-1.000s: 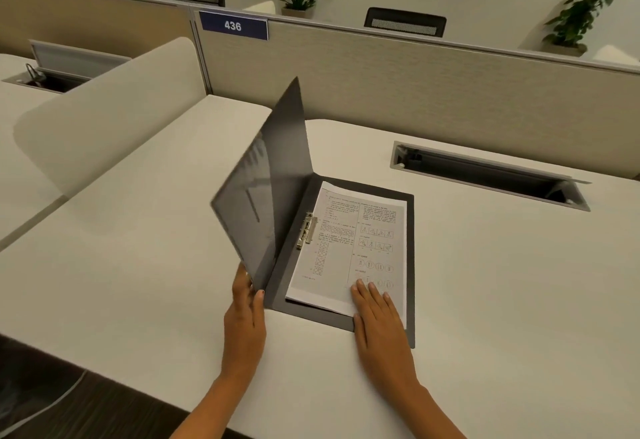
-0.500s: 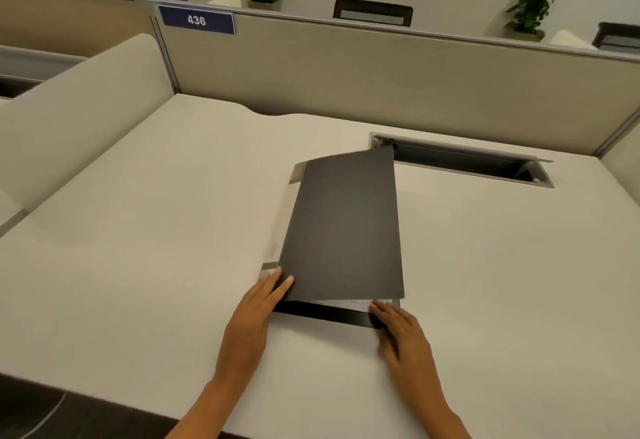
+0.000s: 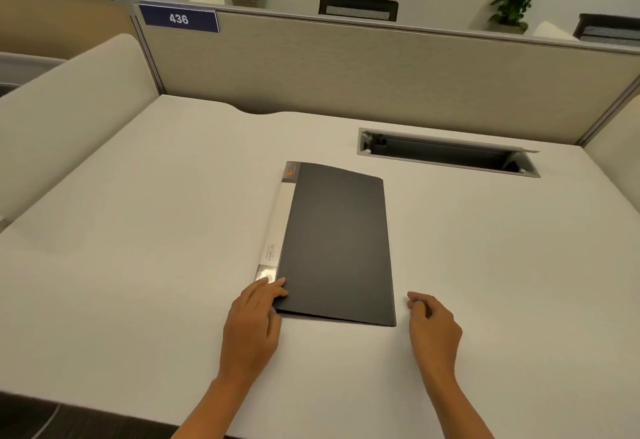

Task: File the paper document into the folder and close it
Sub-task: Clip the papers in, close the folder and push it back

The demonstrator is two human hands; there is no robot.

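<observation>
A dark grey folder (image 3: 337, 244) lies flat and closed on the white desk (image 3: 145, 265), its pale spine strip on the left. The paper document is hidden inside it. My left hand (image 3: 252, 328) rests at the folder's near left corner, fingertips touching the cover and spine. My right hand (image 3: 433, 328) hovers just right of the folder's near right corner, fingers loosely curled, holding nothing and apart from the folder.
An open cable slot (image 3: 446, 153) is set into the desk behind the folder on the right. A beige partition (image 3: 346, 71) with a blue "436" sign (image 3: 178, 18) closes the back. A rounded side divider (image 3: 69, 120) stands on the left.
The front cover swung from upright down onto the paper and now lies flat. My right hand came off the page and moved right, clear of the folder. My left hand stays at the near left corner.
</observation>
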